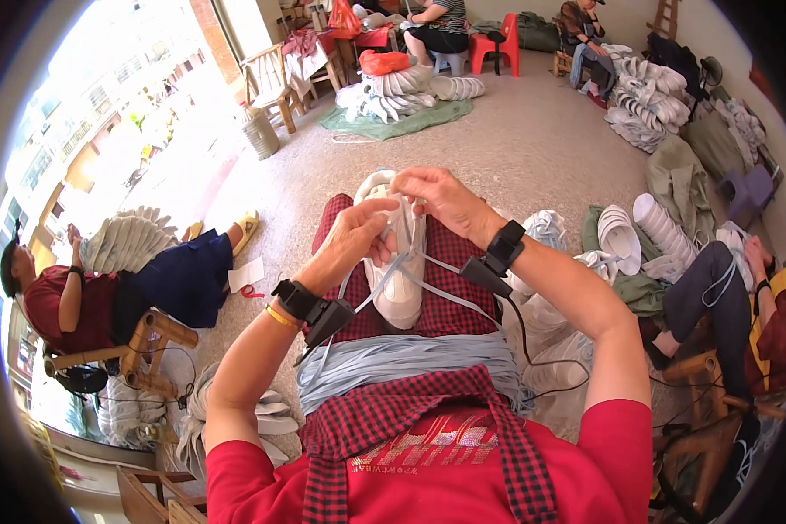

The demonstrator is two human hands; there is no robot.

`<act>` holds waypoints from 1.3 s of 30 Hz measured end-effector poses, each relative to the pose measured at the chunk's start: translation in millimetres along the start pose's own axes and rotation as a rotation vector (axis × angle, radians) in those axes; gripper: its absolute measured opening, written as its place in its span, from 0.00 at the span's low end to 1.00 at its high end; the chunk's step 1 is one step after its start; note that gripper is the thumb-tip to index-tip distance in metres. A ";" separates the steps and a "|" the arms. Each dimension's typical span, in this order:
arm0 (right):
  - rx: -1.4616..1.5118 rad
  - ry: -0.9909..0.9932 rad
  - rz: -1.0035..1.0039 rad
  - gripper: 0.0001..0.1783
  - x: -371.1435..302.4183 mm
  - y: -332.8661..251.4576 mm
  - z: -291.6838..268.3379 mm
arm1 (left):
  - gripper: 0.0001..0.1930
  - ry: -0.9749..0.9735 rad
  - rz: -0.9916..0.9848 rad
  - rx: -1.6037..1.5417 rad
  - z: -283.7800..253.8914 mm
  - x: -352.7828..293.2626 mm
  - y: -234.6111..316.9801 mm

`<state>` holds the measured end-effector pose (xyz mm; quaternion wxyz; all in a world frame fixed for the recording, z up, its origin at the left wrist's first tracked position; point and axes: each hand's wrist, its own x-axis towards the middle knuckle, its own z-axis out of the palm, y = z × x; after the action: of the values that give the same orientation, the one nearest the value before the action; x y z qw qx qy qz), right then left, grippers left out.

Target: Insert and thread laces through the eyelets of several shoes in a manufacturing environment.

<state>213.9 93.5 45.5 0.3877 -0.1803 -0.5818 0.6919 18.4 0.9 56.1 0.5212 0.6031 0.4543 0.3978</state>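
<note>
Far left: a person in a dark red top [61,301] sat on a wooden chair [148,341], a stack of white shoes [127,240] on their lap, well apart from you.
Floor left: a pale woven basket [260,133] stood near a wooden chair [271,83].
Your left hand [351,237]: its grip was closed on the side of the white shoe [397,253], fingers pinching a pale blue lace [410,301] at the eyelets.
Left wrist: you wore a black band with a small black box [313,310], plus a yellow bangle.
Shoe: it lay sole-down on your lap over the red checked apron [450,314], toe pointing away, held between both hands.
Laces: a thick bundle of pale blue laces [402,362] lay across your waist, just below the shoe.
Your right hand [441,199]: its grip was narrow, fingertips pinched on the lace at the top of the shoe, touching the left hand.
Right wrist: same black band and box [496,258], with a black cable hanging down.
Right: white shoes in piles [651,231] lay on the floor; a seated person's dark trouser leg [703,293] was near them.
Back: a heap of white shoes on green cloth [402,96], red stools [496,44] behind.
</note>
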 end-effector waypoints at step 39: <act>-1.268 0.487 -0.199 0.10 -61.5 19.0 -126.5 | 0.15 0.715 0.176 0.431 -140.1 -64.2 -47.7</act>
<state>335.3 131.3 -17.5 0.3886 -0.4688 -0.7843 0.1184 -138.9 -21.4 28.0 0.1569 0.5590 0.6260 0.5205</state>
